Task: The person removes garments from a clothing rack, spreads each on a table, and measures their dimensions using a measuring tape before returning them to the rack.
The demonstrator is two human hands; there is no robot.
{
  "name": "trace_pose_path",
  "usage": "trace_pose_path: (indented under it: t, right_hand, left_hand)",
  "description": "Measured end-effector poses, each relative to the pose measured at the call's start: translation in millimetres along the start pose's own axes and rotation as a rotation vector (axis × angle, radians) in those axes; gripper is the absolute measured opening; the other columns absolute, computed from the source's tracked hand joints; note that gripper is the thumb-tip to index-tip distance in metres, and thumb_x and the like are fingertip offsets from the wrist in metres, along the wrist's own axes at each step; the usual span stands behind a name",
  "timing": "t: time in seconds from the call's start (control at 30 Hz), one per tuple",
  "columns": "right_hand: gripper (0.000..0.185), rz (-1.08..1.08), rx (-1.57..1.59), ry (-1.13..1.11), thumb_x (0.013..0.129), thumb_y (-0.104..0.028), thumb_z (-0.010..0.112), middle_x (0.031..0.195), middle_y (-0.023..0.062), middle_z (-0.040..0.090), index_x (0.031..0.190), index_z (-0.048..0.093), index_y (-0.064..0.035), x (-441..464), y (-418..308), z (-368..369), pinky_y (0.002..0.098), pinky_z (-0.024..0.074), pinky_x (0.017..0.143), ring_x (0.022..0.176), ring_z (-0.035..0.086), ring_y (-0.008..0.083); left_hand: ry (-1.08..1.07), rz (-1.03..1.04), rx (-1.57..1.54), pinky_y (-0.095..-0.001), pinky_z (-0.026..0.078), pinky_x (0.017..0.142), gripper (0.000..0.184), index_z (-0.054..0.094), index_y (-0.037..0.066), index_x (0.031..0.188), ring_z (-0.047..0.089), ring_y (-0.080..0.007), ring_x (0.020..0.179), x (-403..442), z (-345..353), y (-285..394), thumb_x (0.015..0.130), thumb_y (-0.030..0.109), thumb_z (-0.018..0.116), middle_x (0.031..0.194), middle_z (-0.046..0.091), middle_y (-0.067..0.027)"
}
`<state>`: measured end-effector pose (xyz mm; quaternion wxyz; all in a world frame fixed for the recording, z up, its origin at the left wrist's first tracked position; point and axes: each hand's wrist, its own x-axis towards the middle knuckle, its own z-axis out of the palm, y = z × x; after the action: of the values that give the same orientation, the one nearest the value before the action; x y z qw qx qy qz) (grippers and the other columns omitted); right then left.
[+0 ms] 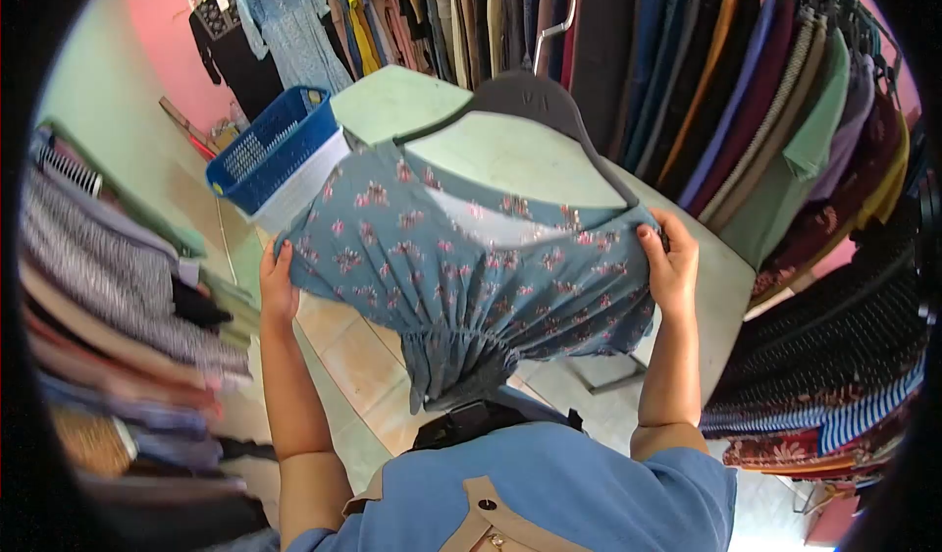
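A blue-grey floral blouse with a gathered waist hangs on a black clothes hanger that has a metal hook. My left hand pinches the sleeve edge on the left side. On the other side, my right hand grips the blouse near the shoulder, thumb on top, close to the hanger's right end. The blouse is stretched between both hands above the table's near edge. Its lower part bunches close to my body.
A pale table lies beyond the blouse. At its left stands a blue plastic basket on a white one. Racks of clothes line the left side, the back and the right, including dark trousers and a green garment.
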<state>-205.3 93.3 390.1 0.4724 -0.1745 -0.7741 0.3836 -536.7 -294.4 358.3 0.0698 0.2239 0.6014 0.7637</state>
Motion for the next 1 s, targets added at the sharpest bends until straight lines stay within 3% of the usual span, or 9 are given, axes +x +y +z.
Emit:
trace_pose_path:
  t: [0.07,0.23,0.33,0.57,0.77,0.8,0.83,0.9,1.0]
  right_hand:
    - [0.017,0.07,0.01,0.001,0.082,-0.011,0.065,0.075,0.0067,0.062,0.095,0.062,0.0002,31.1,23.1,27.8,0.0245,0.0447,0.069,0.072,0.055,0.0092]
    - [0.017,0.149,0.059,0.012,0.083,-0.011,0.064,0.074,0.0051,0.061,0.095,0.061,0.0009,51.1,14.1,57.9,0.0234,0.044,0.067,0.07,0.054,0.0089]
    - [0.017,0.137,0.07,0.026,0.083,-0.011,0.064,0.074,0.0045,0.061,0.095,0.061,0.0011,38.8,30.2,61.4,0.023,0.0438,0.067,0.07,0.054,0.009]
    - [0.016,0.252,-0.013,0.117,0.086,-0.01,0.06,0.079,0.0007,0.059,0.097,0.061,0.0011,33.2,21.5,64.3,0.0226,0.0414,0.073,0.077,0.05,0.0083]
    - [0.016,0.108,-0.206,0.332,0.084,-0.01,0.061,0.072,0.0079,0.059,0.096,0.06,-0.0001,12.7,24.2,90.6,0.0243,0.0428,0.065,0.068,0.051,0.0094]
    - [0.015,0.106,-0.299,0.359,0.084,-0.01,0.061,0.072,0.0093,0.059,0.096,0.06,-0.0006,9.2,24.9,96.4,0.0249,0.043,0.064,0.066,0.052,0.0108]
    - [0.014,0.114,-0.388,0.362,0.085,-0.01,0.06,0.071,0.0107,0.06,0.095,0.06,-0.001,14.1,28.9,99.3,0.0255,0.0431,0.063,0.064,0.052,0.0123]
    - [0.015,0.097,-0.511,0.384,0.085,-0.013,0.06,0.075,0.0169,0.061,0.097,0.059,-0.0032,6.9,33.2,107.5,0.0313,0.0455,0.062,0.068,0.062,0.0249]
    - [0.02,0.145,-0.662,0.398,0.086,-0.022,0.06,0.079,0.0196,0.062,0.099,0.059,-0.0064,3.3,55.1,118.5,0.0375,0.0469,0.064,0.074,0.06,0.0369]
  left_hand:
    - [0.117,0.086,0.003,-0.0288,0.045,0.088,0.028,0.049,0.006,0.121,0.056,-0.0141,0.1,50.0,5.8,-4.7,0.094,0.014,0.049,0.111,0.059,-0.0034]
    - [0.021,0.161,-0.037,-0.0267,0.043,0.087,0.025,0.052,0.004,0.117,0.055,-0.0123,0.098,91.1,3.1,38.3,0.093,0.012,0.052,0.107,0.058,-0.0031]
    - [0.013,0.146,-0.041,-0.0241,0.044,0.082,0.015,0.053,0.005,0.107,0.055,-0.0101,0.092,87.6,5.0,23.3,0.093,0.012,0.052,0.101,0.059,-0.002]
    - [-0.151,0.119,-0.059,-0.0238,0.043,0.082,0.018,0.053,0.004,0.108,0.055,-0.01,0.09,140.8,10.5,2.9,0.092,0.012,0.054,0.1,0.059,-0.002]
    - [-0.283,0.074,-0.053,-0.023,0.038,0.086,0.02,0.054,0.005,0.109,0.051,-0.0096,0.094,218.1,33.6,-56.4,0.09,0.011,0.056,0.1,0.057,-0.0006]
    - [-0.313,0.099,-0.065,-0.0268,0.041,0.086,0.025,0.052,0.006,0.115,0.053,-0.0133,0.096,243.3,31.0,-88.2,0.09,0.009,0.054,0.106,0.057,-0.0038]
    - [-0.303,0.13,0.048,-0.0241,0.042,0.083,0.028,0.052,0.009,0.117,0.052,-0.011,0.091,261.6,38.3,-105.6,0.09,0.007,0.054,0.103,0.057,-0.003]
    - [-0.501,0.066,-0.024,-0.0217,0.042,0.078,0.033,0.05,0.012,0.12,0.051,-0.0089,0.085,275.0,55.2,-118.8,0.089,0.003,0.052,0.099,0.056,-0.0023]
    - [-0.603,0.073,0.007,-0.0205,0.042,0.074,0.042,0.045,0.013,0.126,0.049,-0.0081,0.081,298.0,82.1,-143.6,0.088,-0.006,0.046,0.096,0.055,-0.0023]
